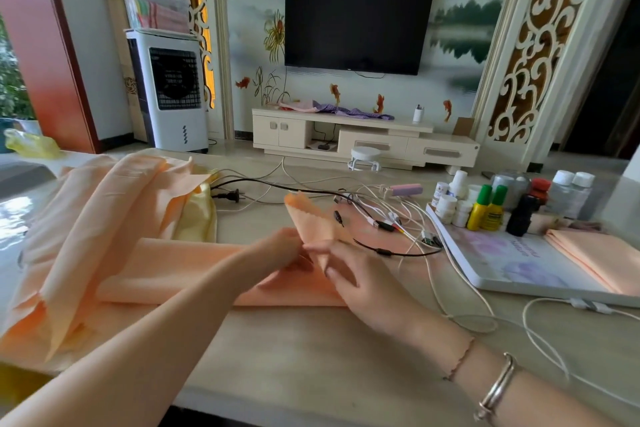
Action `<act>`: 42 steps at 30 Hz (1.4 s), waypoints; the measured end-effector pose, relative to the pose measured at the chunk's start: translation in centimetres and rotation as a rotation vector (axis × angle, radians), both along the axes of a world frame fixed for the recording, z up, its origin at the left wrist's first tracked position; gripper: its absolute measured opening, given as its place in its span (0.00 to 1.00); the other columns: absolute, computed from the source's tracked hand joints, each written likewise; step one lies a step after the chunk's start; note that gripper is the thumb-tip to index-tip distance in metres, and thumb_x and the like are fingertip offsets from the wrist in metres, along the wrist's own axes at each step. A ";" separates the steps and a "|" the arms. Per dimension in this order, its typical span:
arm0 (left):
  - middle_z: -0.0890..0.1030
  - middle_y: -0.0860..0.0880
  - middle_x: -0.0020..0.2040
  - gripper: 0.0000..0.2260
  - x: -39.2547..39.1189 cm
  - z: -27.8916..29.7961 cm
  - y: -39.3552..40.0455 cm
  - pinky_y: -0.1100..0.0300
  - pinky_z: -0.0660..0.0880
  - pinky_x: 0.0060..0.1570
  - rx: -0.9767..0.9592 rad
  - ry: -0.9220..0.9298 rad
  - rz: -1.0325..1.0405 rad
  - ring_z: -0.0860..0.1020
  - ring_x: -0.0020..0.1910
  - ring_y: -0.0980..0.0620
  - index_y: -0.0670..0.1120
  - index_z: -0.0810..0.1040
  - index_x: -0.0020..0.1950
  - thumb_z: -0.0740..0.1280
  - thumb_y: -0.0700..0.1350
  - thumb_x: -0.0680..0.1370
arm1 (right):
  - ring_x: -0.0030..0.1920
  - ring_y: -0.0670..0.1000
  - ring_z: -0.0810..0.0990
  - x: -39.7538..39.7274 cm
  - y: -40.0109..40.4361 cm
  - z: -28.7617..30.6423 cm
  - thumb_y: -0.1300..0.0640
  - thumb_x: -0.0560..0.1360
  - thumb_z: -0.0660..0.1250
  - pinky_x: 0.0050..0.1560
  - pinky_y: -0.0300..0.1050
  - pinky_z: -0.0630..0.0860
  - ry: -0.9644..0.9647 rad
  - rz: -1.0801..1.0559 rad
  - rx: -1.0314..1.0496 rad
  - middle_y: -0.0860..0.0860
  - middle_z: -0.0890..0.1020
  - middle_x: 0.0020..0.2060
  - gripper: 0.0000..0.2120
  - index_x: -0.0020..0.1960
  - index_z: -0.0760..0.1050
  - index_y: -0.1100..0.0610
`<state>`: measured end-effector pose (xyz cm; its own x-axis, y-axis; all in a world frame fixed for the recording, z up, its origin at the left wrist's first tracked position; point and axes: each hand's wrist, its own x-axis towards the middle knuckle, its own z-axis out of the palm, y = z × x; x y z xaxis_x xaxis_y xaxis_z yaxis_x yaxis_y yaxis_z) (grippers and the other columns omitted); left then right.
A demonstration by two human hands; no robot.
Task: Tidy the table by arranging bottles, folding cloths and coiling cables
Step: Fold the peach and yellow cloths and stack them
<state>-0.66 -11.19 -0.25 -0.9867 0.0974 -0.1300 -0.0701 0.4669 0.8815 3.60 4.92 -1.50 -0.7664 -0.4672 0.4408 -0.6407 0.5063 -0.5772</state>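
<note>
My right hand (360,274) and left hand (280,253) meet at the middle of the table, both pinching the raised corner of the peach satin cloth (194,270). Its half-folded band runs leftward from my grip, long axis across the beige table (311,357), so my left hand sits nearer the loose bulk. Beyond the lifted corner lie the tangled white and black cables (381,211), uncoiled.
</note>
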 end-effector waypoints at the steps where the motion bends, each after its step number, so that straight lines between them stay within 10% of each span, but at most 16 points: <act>1: 0.79 0.45 0.28 0.11 0.0 0.3 -0.9 0.63 0.75 0.28 0.207 -0.044 0.113 0.77 0.23 0.53 0.37 0.76 0.42 0.57 0.36 0.80 | 0.59 0.43 0.76 -0.1 -0.3 -0.1 0.64 0.77 0.63 0.59 0.32 0.68 0.009 0.009 0.015 0.43 0.78 0.58 0.20 0.64 0.74 0.47; 3: 0.79 0.41 0.32 0.19 -0.1 1.2 -2.8 0.61 0.76 0.29 0.354 -0.087 0.301 0.78 0.26 0.49 0.35 0.77 0.46 0.55 0.49 0.83 | 0.66 0.41 0.71 -0.3 -0.8 -0.6 0.63 0.76 0.63 0.67 0.43 0.66 0.022 0.040 0.073 0.40 0.74 0.64 0.24 0.70 0.68 0.46; 7: 0.77 0.46 0.31 0.29 0.2 2.3 -5.1 0.64 0.68 0.27 -0.047 -0.148 0.299 0.75 0.27 0.50 0.42 0.75 0.38 0.55 0.68 0.76 | 0.71 0.40 0.63 -0.4 -1.3 -1.6 0.56 0.78 0.64 0.74 0.54 0.57 -0.078 0.077 0.234 0.38 0.67 0.68 0.37 0.75 0.46 0.34; 11: 0.79 0.48 0.31 0.09 -0.4 0.2 -5.8 0.66 0.71 0.29 -0.302 -0.045 0.197 0.77 0.29 0.51 0.43 0.76 0.43 0.72 0.47 0.73 | 0.70 0.45 0.66 -0.5 -1.7 -1.4 0.53 0.75 0.67 0.70 0.44 0.65 -0.091 0.011 0.165 0.44 0.70 0.70 0.32 0.74 0.55 0.41; 15: 0.78 0.44 0.46 0.11 -0.5 -0.8 -5.9 0.63 0.69 0.35 -0.191 0.015 0.266 0.75 0.41 0.48 0.45 0.76 0.51 0.74 0.40 0.71 | 0.72 0.46 0.64 -2.1 -2.7 -0.2 0.52 0.79 0.61 0.68 0.36 0.59 -0.040 -0.160 0.151 0.48 0.68 0.71 0.25 0.74 0.60 0.52; 29: 0.80 0.46 0.45 0.14 -0.1 -1.5 -7.5 0.60 0.73 0.39 0.057 0.090 0.373 0.76 0.39 0.49 0.41 0.73 0.59 0.66 0.33 0.74 | 0.77 0.49 0.39 -3.1 -6.9 -2.9 0.36 0.79 0.45 0.76 0.51 0.40 -0.150 -0.149 0.714 0.49 0.42 0.78 0.31 0.78 0.43 0.45; 35: 0.72 0.45 0.61 0.16 3.4 1.0 -13.6 0.50 0.72 0.54 -0.863 0.299 0.565 0.70 0.60 0.43 0.45 0.68 0.64 0.63 0.47 0.77 | 0.77 0.50 0.37 -3.3 -7.4 -2.9 0.35 0.78 0.43 0.75 0.55 0.39 -0.176 -0.175 0.777 0.49 0.40 0.78 0.32 0.78 0.40 0.44; 42: 0.75 0.44 0.59 0.27 5.3 0.7 -18.0 0.56 0.70 0.55 -0.888 -0.128 0.518 0.73 0.58 0.45 0.43 0.70 0.68 0.63 0.60 0.77 | 0.77 0.50 0.38 -3.3 -7.7 -2.8 0.33 0.78 0.43 0.74 0.55 0.39 -0.194 -0.187 0.800 0.48 0.40 0.78 0.32 0.78 0.40 0.43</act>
<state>4.62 -29.14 0.40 -0.8540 -0.5174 -0.0550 -0.5167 0.8309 0.2064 0.29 -2.81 -4.27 -0.8902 -0.4404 -0.1163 -0.4321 0.8973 -0.0903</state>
